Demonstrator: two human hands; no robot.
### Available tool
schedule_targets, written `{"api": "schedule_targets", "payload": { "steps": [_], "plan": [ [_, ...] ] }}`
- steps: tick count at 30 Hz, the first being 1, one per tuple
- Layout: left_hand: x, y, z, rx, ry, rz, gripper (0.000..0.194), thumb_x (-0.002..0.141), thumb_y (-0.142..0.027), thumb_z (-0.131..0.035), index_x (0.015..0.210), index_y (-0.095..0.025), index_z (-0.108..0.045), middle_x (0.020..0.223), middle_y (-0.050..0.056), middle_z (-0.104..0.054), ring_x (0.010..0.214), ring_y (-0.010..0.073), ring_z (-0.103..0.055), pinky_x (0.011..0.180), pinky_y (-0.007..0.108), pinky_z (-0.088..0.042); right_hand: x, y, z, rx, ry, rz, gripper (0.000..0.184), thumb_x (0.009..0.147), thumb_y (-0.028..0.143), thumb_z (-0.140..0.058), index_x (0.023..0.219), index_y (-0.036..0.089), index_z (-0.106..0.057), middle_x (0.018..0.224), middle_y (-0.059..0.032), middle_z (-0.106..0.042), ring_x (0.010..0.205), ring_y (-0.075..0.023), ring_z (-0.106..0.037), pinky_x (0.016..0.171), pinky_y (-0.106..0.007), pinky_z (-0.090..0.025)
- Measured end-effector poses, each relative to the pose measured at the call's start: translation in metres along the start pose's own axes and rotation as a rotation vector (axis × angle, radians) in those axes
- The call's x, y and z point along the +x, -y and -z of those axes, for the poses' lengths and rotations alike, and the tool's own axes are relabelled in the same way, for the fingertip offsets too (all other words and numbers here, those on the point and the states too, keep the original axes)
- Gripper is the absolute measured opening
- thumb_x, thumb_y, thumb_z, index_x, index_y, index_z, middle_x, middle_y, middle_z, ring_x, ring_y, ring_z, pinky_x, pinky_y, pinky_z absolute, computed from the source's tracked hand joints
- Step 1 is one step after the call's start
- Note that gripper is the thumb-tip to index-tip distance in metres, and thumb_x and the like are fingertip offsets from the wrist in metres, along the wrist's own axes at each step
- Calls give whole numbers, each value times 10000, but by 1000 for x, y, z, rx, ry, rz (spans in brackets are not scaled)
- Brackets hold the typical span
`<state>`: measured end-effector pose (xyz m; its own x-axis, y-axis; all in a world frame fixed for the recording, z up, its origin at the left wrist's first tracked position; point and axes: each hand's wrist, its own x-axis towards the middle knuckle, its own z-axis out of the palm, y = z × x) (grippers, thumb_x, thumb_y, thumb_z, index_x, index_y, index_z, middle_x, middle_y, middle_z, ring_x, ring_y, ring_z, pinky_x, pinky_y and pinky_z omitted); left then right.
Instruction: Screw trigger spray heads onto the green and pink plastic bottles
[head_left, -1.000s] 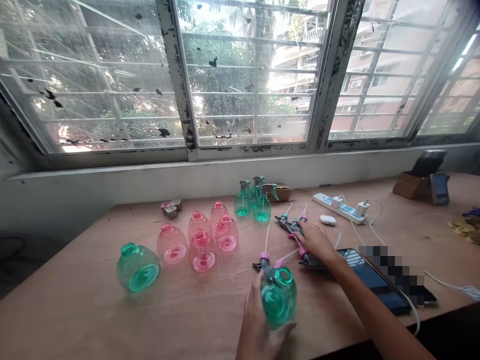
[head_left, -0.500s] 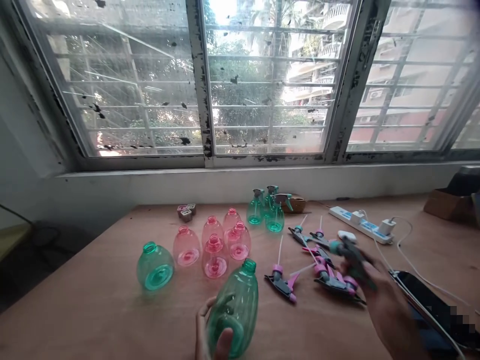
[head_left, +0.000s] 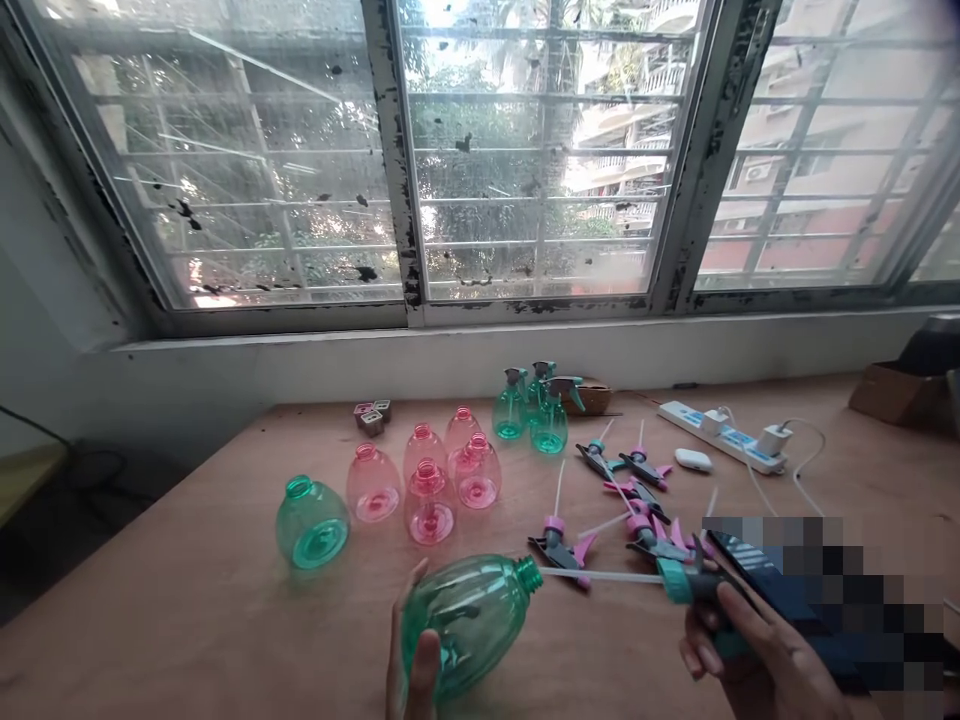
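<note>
My left hand [head_left: 414, 650] is closed around a clear green bottle [head_left: 469, 622], which lies tilted with its open neck toward the right. A trigger spray head [head_left: 679, 582], grey with a teal collar, is gripped in my right hand [head_left: 757, 645]. Its thin white tube points left, and the tip is at the mouth of the bottle; whether it is inside I cannot tell. Several loose spray heads [head_left: 559, 545], mostly pink and grey, lie beyond my hands. Another green bottle [head_left: 311, 525] without a head stands at the left, beside several pink bottles [head_left: 431, 505].
Three green bottles with spray heads [head_left: 549, 425] stand at the back near a brown basket-like object [head_left: 592, 396]. A power strip [head_left: 724, 437] with plugs and cables, a white case [head_left: 693, 460] and a dark device [head_left: 765, 585] are at the right. Small blocks [head_left: 371, 417] lie at the back left.
My right hand has brought the teal-collared spray head from among the loose heads toward me, its tube now at the bottle mouth. My left hand has tipped the bottle from leaning upright toward the right.
</note>
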<state>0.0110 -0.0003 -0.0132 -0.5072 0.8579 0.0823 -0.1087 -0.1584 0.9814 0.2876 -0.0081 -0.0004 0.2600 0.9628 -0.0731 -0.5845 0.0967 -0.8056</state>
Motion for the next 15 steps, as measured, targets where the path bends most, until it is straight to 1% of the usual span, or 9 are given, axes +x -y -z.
{"api": "schedule_targets", "payload": {
  "steps": [3,5,8,10,13,15],
  "plan": [
    [1,5,0,4,12,-24,676,766,-697,-620,1262,-239,-655,1279,61,-704,1364,336,-503,1184,450,-347,-1,-9,-12,22,-21,-5,282,699,382,-875,868,217,-720,612,42,-625,462,-125,-576,462,-266,-556],
    [1,7,1,-2,-2,3,677,787,-680,-608,1303,-242,-631,1273,63,-709,1375,344,-492,1174,480,-364,1,-12,-14,24,-23,-5,265,697,380,-876,818,211,-712,613,40,-629,478,-132,-592,479,-267,-571],
    [3,7,2,-15,-47,21,666,822,-658,-582,1349,-250,-591,1279,57,-710,1367,342,-505,1155,507,-391,7,-11,-3,27,-16,-20,254,703,397,-867,784,218,-706,632,28,-642,514,-148,-600,494,-274,-584],
    [3,3,1,-8,-69,11,647,832,-653,-574,1340,-252,-593,1286,53,-710,1374,340,-497,1152,515,-393,12,-10,7,39,-1,-46,240,712,399,-859,761,217,-710,639,22,-644,516,-155,-598,481,-281,-584],
    [0,-5,0,58,-97,-23,614,802,-670,-601,1259,-263,-650,1241,42,-737,1389,339,-480,1193,530,-317,15,-16,13,46,34,-99,229,715,395,-857,747,212,-723,604,22,-654,490,-159,-611,466,-279,-571],
    [-3,-12,-2,99,-87,-44,581,777,-690,-614,1180,-281,-699,1201,30,-757,1366,341,-506,1216,537,-259,14,-24,7,18,46,-134,263,712,399,-864,859,217,-746,629,2,-711,526,-180,-661,508,-282,-577]
  ]
}}
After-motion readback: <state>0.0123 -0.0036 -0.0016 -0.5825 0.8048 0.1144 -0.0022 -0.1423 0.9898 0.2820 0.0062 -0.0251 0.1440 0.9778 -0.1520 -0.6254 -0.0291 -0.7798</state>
